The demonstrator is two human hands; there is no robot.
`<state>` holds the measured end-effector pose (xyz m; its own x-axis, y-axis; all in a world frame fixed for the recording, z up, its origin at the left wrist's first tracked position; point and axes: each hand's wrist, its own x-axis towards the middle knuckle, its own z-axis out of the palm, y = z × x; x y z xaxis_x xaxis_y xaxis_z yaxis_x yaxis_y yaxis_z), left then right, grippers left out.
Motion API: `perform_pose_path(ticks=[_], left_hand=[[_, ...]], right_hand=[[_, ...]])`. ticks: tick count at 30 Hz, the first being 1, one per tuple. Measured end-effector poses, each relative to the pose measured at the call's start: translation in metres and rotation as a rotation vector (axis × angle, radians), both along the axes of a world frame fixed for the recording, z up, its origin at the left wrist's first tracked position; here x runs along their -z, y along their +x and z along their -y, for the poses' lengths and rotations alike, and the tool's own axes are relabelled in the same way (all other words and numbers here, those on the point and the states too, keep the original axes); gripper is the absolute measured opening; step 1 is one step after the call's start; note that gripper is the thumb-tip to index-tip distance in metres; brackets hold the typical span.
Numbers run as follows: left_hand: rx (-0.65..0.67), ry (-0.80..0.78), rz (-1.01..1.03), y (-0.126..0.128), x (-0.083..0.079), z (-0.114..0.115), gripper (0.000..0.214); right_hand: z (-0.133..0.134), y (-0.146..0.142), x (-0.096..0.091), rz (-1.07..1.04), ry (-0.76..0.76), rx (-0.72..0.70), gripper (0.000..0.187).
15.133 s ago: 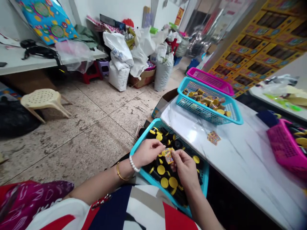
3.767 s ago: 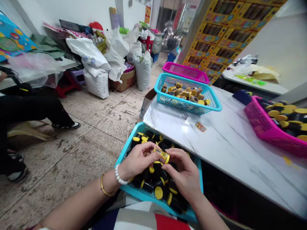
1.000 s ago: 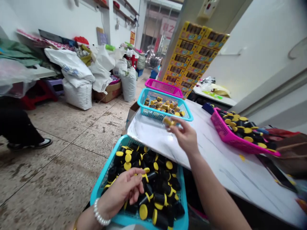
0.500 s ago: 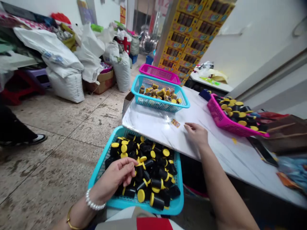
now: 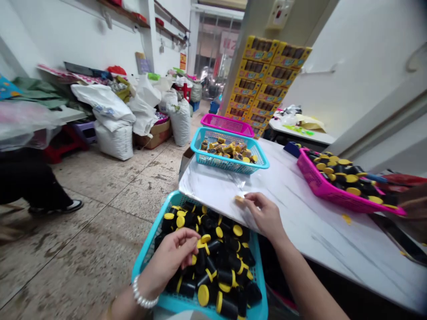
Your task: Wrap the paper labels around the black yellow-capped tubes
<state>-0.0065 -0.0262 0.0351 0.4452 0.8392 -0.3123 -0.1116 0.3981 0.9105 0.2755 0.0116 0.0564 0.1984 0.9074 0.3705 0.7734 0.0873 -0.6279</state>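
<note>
My left hand (image 5: 168, 262) hovers over a turquoise plastic mesh basket (image 5: 150, 244), its fingers curled against the heap of black bottles with yellow caps (image 5: 227, 276). Whether it holds one, I cannot tell. My right hand (image 5: 264, 214) is above the edge of a white marble-patterned table (image 5: 213, 186), next to the basket. Between its fingertips it pinches a small yellowish label (image 5: 239, 199).
Farther along the table stand a turquoise basket of labelled bottles (image 5: 230, 165) and a pink basket of capped bottles (image 5: 320, 189). Another pink basket (image 5: 227, 125) stands behind. Stacked yellow boxes (image 5: 263, 84), white sacks (image 5: 113, 142) and a seated person's black-trousered legs (image 5: 33, 182) lie beyond.
My right hand has moved onto the small label that lay on the table and now pinches it. My left hand has curled further over the bottles.
</note>
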Motion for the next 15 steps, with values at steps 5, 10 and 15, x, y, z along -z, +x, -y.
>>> perform_pose_path(ticks=[5, 10, 15], left_hand=[[-0.067, 0.105, -0.089, 0.005, -0.001, -0.005, 0.036], [-0.036, 0.061, -0.062, 0.002, 0.014, -0.007, 0.036], [-0.052, 0.023, 0.015, 0.002, 0.017, -0.007, 0.036]], right_hand=[[0.019, -0.038, 0.006, 0.067, 0.181, -0.05, 0.013], [0.008, 0.023, 0.004, -0.056, 0.126, 0.214, 0.016], [0.013, 0.017, 0.007, -0.057, 0.047, 0.098, 0.023]])
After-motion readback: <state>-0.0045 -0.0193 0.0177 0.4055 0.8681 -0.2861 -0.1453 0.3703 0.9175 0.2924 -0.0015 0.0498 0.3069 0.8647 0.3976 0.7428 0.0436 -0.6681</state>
